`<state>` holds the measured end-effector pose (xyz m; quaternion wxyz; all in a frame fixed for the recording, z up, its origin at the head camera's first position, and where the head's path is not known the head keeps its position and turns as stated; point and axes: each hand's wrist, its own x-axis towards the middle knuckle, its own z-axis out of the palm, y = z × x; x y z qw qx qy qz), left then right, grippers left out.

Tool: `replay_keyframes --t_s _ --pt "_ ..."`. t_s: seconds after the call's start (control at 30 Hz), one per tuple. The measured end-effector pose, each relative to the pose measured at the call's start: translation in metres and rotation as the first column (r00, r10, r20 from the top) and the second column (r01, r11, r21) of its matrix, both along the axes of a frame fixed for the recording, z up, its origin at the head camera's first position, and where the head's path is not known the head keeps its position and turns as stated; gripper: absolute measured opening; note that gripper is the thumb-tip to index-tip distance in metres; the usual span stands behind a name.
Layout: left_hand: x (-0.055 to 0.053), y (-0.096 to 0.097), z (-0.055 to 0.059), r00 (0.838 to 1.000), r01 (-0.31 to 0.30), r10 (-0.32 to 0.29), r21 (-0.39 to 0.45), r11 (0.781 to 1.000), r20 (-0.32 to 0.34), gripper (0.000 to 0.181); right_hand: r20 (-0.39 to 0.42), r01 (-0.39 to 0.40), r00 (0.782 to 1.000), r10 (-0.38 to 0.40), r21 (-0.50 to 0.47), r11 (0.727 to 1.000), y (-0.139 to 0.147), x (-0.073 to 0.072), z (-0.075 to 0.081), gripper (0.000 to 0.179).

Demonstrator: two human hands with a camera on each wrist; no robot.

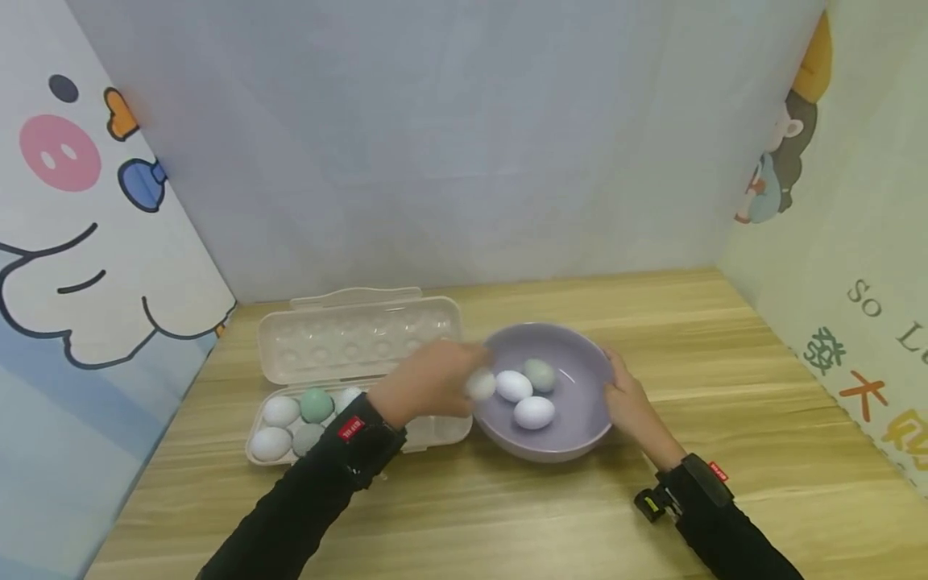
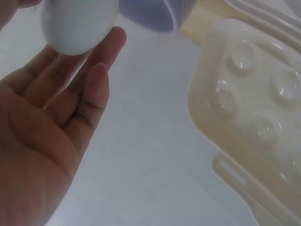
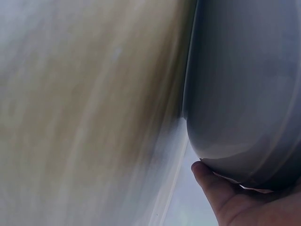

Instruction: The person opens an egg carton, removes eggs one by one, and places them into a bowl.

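Observation:
My left hand (image 1: 435,383) pinches a white egg (image 2: 80,23) between thumb and fingers, at the left rim of a purple bowl (image 1: 583,403). In the head view this hand is a little blurred. Inside the bowl lie two white eggs (image 1: 534,412) and one grey-green egg (image 1: 540,375). My right hand (image 1: 634,407) holds the bowl by its right side; in the right wrist view a fingertip (image 3: 202,172) presses the bowl's outer wall. Left of the bowl stands an opened egg carton (image 1: 453,431), partly covered by my left hand and sleeve.
Several white and green eggs (image 1: 316,405) sit at the left end of the carton. Its clear lid (image 1: 348,366) is folded back toward the grey backdrop (image 1: 464,161). Printed side panels (image 1: 819,266) flank the wooden table (image 1: 449,524).

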<state>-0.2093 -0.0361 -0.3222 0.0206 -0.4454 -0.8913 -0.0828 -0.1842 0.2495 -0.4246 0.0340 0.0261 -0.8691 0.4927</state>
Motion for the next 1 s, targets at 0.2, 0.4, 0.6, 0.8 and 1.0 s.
replay_keyframes --t_s 0.2,0.4,0.6,0.8,1.0 --pt "-0.014 0.022 -0.016 0.999 0.053 -0.053 -0.067 0.996 -0.002 0.039 -0.004 0.002 1.0 -0.003 -0.007 1.0 0.0 0.001 0.0 0.054" --pt "-0.024 0.034 -0.031 0.999 0.048 -0.047 -0.115 0.992 0.013 0.028 -0.013 0.008 1.0 -0.008 -0.013 1.0 -0.001 0.001 0.0 0.054" --pt "-0.023 0.043 -0.038 0.991 0.084 -0.097 -0.146 0.986 -0.086 0.023 -0.011 0.01 1.0 -0.01 -0.019 1.0 0.0 0.0 -0.002 0.055" --pt "-0.024 0.052 -0.047 0.986 0.069 -0.097 -0.204 0.977 -0.135 0.022 -0.021 0.007 1.0 -0.008 -0.026 1.0 0.0 0.0 -0.002 0.055" --pt "-0.024 0.056 -0.053 0.989 0.077 -0.1 -0.202 0.976 -0.106 0.021 -0.004 0.01 1.0 -0.01 -0.015 1.0 0.0 0.0 -0.001 0.055"
